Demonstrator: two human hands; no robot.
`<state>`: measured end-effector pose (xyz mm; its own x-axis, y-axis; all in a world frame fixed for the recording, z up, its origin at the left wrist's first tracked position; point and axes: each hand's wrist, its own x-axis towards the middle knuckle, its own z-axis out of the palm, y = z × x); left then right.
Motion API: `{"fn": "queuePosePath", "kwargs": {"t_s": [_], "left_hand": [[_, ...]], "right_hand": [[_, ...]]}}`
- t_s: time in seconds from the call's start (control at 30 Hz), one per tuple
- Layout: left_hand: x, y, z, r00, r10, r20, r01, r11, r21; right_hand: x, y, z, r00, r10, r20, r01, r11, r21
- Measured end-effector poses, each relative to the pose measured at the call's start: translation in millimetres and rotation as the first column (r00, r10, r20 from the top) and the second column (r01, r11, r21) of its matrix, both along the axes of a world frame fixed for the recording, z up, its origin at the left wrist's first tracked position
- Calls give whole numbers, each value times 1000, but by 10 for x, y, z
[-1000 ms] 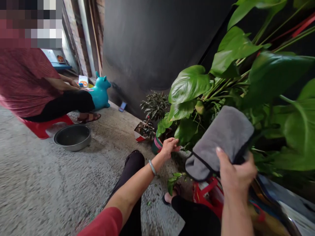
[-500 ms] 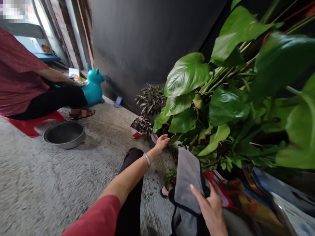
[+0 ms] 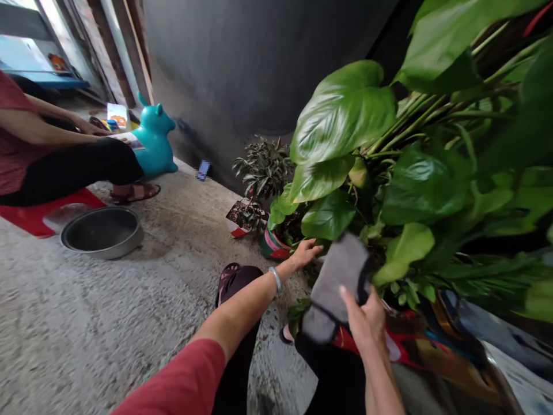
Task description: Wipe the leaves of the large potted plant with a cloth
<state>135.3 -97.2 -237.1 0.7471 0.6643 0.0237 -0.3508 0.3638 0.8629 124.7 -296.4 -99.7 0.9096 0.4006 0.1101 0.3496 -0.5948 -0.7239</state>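
Note:
A grey cloth with black edging (image 3: 337, 275) is gripped in my right hand (image 3: 367, 317), thumb on top and fingers underneath. It is folded, and its upper end reaches up against the leaves of a big-leafed potted plant (image 3: 341, 124). My left hand (image 3: 306, 253), with a pale bangle at its wrist, stretches to the lower leaves just left of the cloth. Its fingers are extended, and I see nothing held in them; the tips are partly lost against the foliage. Close by stands a green pot with a pink band (image 3: 273, 246).
A small dark-leaved plant (image 3: 263, 167) grows beside a red-and-white pot (image 3: 238, 222). At left, another person (image 3: 69, 167) sits on a red stool (image 3: 38, 213) by a grey basin (image 3: 103, 233) and a teal animal-shaped toy (image 3: 156, 141). Bags and papers (image 3: 470, 351) lie at lower right.
My left hand has shifted right, closer to the cloth. My right hand has raised the cloth towards the leaves, and its lower part has swung up off my lap. The view has turned slightly right.

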Motion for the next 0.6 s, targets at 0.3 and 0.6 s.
{"fn": "queuePosePath", "kwargs": {"t_s": [0.3, 0.6], "left_hand": [[-233, 54, 158, 999, -46, -28, 36, 958, -284], [-409, 372, 198, 954, 289, -82, -300, 911, -283]], "right_hand": [[69, 99, 265, 962, -217, 166, 191, 969, 156], [-129, -169, -75, 997, -25, -67, 26, 1000, 11]]}}
